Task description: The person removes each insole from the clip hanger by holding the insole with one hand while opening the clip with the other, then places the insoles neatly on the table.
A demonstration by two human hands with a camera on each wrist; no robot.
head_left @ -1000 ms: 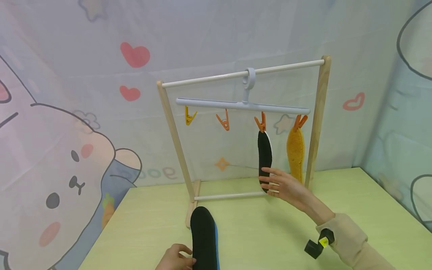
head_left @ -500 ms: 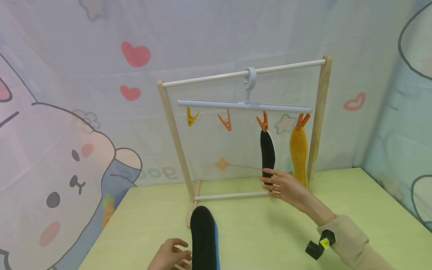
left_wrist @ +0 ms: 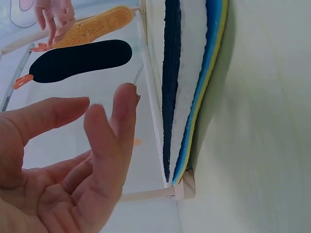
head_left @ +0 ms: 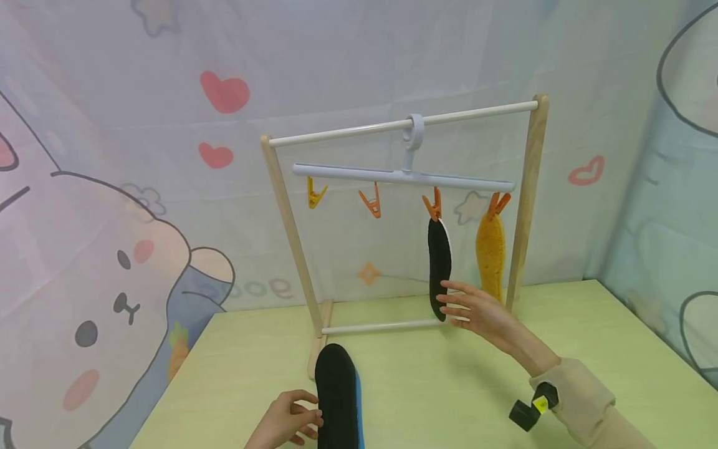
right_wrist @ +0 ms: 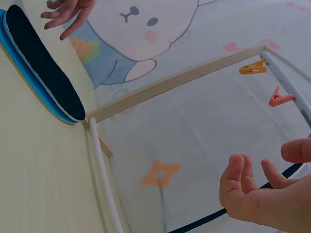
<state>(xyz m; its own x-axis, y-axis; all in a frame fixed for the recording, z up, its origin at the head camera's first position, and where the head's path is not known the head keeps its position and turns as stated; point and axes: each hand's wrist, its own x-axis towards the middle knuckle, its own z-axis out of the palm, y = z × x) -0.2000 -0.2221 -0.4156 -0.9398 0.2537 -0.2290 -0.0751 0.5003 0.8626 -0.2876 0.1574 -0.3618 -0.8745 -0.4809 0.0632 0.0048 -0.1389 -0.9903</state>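
Beside a stack of insoles on the table, my left hand (head_left: 286, 418) has loosely bent fingers, the tips right at the stack's left edge in the head view. On top of that stack lies a black insole (head_left: 337, 393); a blue one (head_left: 360, 408) shows along its right side. Layered dark, white, blue and yellow edges of the stacked insoles (left_wrist: 193, 63) face the left wrist view. My right hand (head_left: 477, 312), fingers spread and relaxed, is at the lower end of a hanging black insole (head_left: 439, 255). An orange clip (head_left: 434, 204) holds that insole's top.
A wooden stand (head_left: 528, 199) with white rods carries a pale hanger (head_left: 348, 170). A fuzzy yellow insole (head_left: 490, 249) hangs from another orange clip (head_left: 497, 204) at right. A yellow clip (head_left: 315, 193) and an orange clip (head_left: 371, 201) dangle at left. A printed cloth backs the table (head_left: 252, 362).
My left fingers let go of the stack's edge, drew away, then came back close to it. My right hand shifted slightly right. The hanger and its insoles swayed right and back.
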